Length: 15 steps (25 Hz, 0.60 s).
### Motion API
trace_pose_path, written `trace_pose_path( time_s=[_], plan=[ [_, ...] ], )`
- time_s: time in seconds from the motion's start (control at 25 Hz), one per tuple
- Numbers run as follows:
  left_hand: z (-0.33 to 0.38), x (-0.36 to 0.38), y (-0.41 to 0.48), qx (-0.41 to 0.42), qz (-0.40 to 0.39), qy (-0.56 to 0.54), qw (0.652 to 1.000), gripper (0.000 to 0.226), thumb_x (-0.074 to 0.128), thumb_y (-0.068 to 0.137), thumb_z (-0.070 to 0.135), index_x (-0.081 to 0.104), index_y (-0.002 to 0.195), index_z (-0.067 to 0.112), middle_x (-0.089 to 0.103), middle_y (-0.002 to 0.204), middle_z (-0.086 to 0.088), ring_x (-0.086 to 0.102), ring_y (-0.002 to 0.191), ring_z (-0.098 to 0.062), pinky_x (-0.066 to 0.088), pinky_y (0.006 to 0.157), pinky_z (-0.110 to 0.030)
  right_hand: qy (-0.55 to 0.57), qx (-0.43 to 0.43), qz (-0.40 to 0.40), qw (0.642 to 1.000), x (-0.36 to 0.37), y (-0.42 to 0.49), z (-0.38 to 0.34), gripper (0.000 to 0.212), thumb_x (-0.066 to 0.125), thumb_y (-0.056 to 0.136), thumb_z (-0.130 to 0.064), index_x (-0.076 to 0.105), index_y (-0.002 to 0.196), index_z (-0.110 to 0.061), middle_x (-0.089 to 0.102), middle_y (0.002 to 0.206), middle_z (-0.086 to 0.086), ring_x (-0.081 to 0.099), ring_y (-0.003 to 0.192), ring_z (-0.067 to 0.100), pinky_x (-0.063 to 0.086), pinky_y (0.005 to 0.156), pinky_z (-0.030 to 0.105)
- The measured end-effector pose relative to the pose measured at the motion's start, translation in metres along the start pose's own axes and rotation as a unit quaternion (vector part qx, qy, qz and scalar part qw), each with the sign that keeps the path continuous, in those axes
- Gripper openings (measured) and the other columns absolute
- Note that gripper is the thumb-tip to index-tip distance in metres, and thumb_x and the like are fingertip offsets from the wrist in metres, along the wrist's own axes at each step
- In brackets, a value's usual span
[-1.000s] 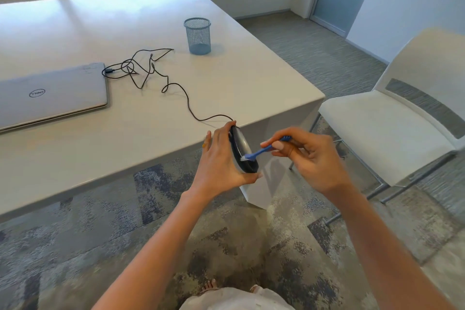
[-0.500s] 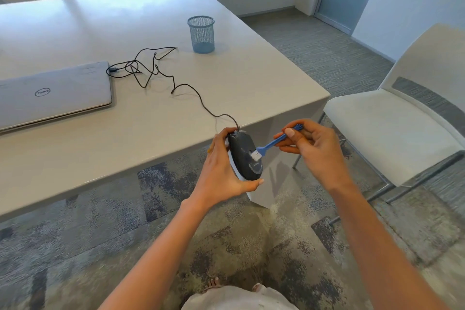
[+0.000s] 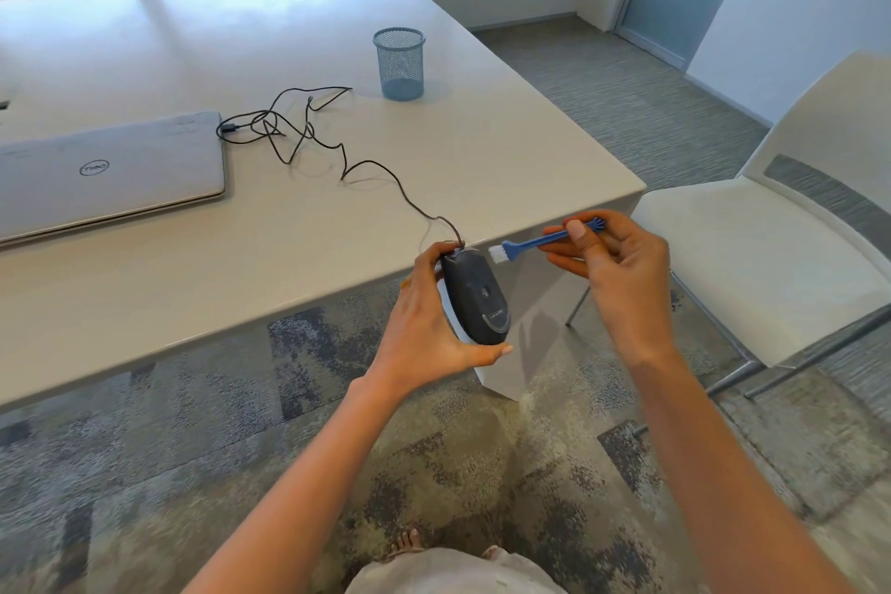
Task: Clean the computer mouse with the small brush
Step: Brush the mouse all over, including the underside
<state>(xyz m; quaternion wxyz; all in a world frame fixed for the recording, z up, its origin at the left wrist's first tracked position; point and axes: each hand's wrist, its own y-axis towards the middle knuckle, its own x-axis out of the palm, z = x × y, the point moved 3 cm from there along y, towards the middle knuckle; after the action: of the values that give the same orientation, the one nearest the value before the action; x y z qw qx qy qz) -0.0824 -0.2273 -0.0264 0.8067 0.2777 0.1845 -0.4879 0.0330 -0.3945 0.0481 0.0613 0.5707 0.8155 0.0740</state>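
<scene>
Lifted clear of the mouse (image 3: pixel 475 299), the brush (image 3: pixel 540 243) is now hovering just beside it. I'm pinching it in my right hand (image 3: pixel 622 270); my left hand (image 3: pixel 424 328) is gripping the mouse off the table's (image 3: pixel 554 150) near edge.

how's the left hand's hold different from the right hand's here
The left hand wraps around the side of the dark mouse, thumb under its lower end; the right hand pinches the small blue brush between thumb and fingertips. The left hand sits lower, the right higher. The brush's white bristles point at the mouse's top end, close to it. Both hands hold their things off the table.
</scene>
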Motion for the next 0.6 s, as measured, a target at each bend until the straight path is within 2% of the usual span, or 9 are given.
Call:
trace_pose_path(
  time_s=[0.12, 0.28, 0.36, 0.48, 0.6],
  plan=[
    [0.002, 0.003, 0.002, 0.003, -0.001, 0.010, 1.000, 0.116, 0.090, 0.052, 0.058, 0.023, 0.143, 0.033, 0.042, 0.142, 0.013, 0.049, 0.129, -0.016, 0.045, 0.106, -0.040, 0.059, 0.035, -0.054, 0.996, 0.014, 0.001, 0.002, 0.010, 0.059, 0.098, -0.008, 0.068, 0.097, -0.008, 0.080, 0.087, 0.003, 0.078, 0.084, 0.019, 0.061, 0.073, 0.025],
    [0.001, 0.001, 0.004, 0.013, 0.003, 0.032, 0.999, 0.115, 0.090, 0.052, 0.060, 0.024, 0.142, 0.031, 0.043, 0.141, 0.011, 0.047, 0.131, -0.015, 0.043, 0.108, -0.041, -0.060, 0.017, 0.009, 0.998, 0.007, 0.009, 0.004, 0.011, 0.058, 0.099, -0.009, 0.067, 0.101, -0.003, 0.076, 0.088, 0.003, 0.077, 0.082, 0.012, 0.063, 0.079, 0.030],
    [0.001, 0.000, 0.005, 0.015, 0.007, 0.039, 0.999, 0.115, 0.089, 0.051, 0.061, 0.024, 0.141, 0.033, 0.043, 0.140, 0.011, 0.046, 0.130, -0.014, 0.042, 0.109, -0.040, -0.020, 0.010, 0.001, 1.000, 0.006, 0.011, 0.002, 0.010, 0.059, 0.099, -0.009, 0.068, 0.099, -0.006, 0.078, 0.088, 0.003, 0.077, 0.083, 0.015, 0.063, 0.078, 0.029],
    [0.002, 0.002, 0.005, 0.013, 0.007, 0.025, 1.000, 0.116, 0.090, 0.051, 0.061, 0.023, 0.141, 0.033, 0.043, 0.138, 0.014, 0.047, 0.128, -0.012, 0.041, 0.107, -0.035, 0.082, 0.064, -0.061, 0.993, 0.020, 0.009, 0.002, 0.009, 0.059, 0.097, -0.007, 0.068, 0.094, -0.007, 0.080, 0.086, 0.005, 0.078, 0.081, 0.021, 0.062, 0.070, 0.025],
    [0.003, 0.005, 0.003, 0.018, 0.002, 0.013, 1.000, 0.117, 0.091, 0.050, 0.061, 0.023, 0.141, 0.033, 0.040, 0.136, 0.020, 0.046, 0.127, -0.010, 0.040, 0.106, -0.031, 0.091, 0.116, -0.040, 0.988, 0.022, 0.011, 0.009, 0.008, 0.059, 0.097, -0.005, 0.066, 0.093, -0.005, 0.079, 0.083, 0.009, 0.077, 0.073, 0.019, 0.062, 0.068, 0.025]
  ],
)
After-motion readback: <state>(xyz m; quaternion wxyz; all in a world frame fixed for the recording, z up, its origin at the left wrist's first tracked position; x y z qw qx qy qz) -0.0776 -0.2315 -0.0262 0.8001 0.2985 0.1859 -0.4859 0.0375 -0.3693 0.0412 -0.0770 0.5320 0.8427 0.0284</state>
